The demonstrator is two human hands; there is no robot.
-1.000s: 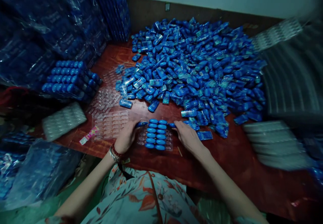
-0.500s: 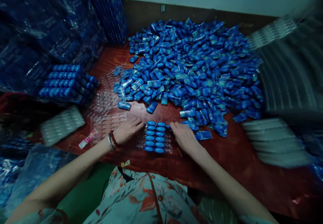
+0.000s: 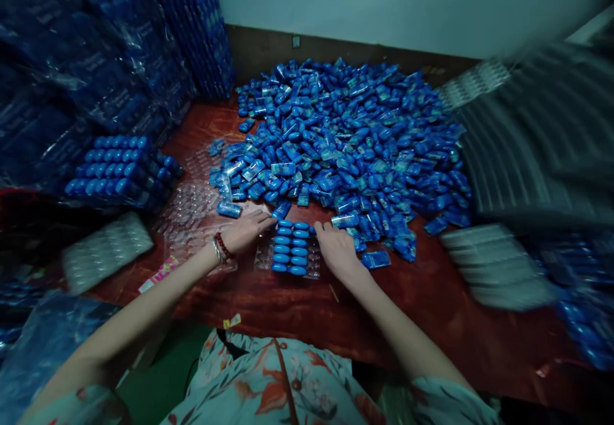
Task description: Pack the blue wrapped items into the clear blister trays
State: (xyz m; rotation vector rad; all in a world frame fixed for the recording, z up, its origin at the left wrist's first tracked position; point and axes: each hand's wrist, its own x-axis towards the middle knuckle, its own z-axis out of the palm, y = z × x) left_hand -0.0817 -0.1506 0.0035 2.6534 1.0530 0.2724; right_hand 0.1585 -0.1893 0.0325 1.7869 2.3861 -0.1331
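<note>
A clear plastic tray (image 3: 262, 259) lies on the red-brown table (image 3: 432, 297) in front of me, with two columns of small blue items (image 3: 290, 248) seated in its middle. My left hand (image 3: 245, 229), with bracelets on the wrist, reaches past the tray's top left corner, fingertips at a loose blue item (image 3: 282, 209). My right hand (image 3: 336, 250) rests at the tray's right edge, fingers curled near its upper right. A large heap of loose blue items (image 3: 350, 144) covers the table behind the tray.
A filled stack of blue items (image 3: 119, 166) stands at the left, with empty clear trays (image 3: 192, 204) beside it and a whitish tray stack (image 3: 103, 249) nearer. Wrapped blue bundles (image 3: 96, 61) rise at the far left. Stacks of trays (image 3: 499, 271) lie at the right.
My left hand has left the tray's left edge and stretched up toward the loose items by the heap. The right hand has stayed at the tray's right side. My view has tilted up slightly.
</note>
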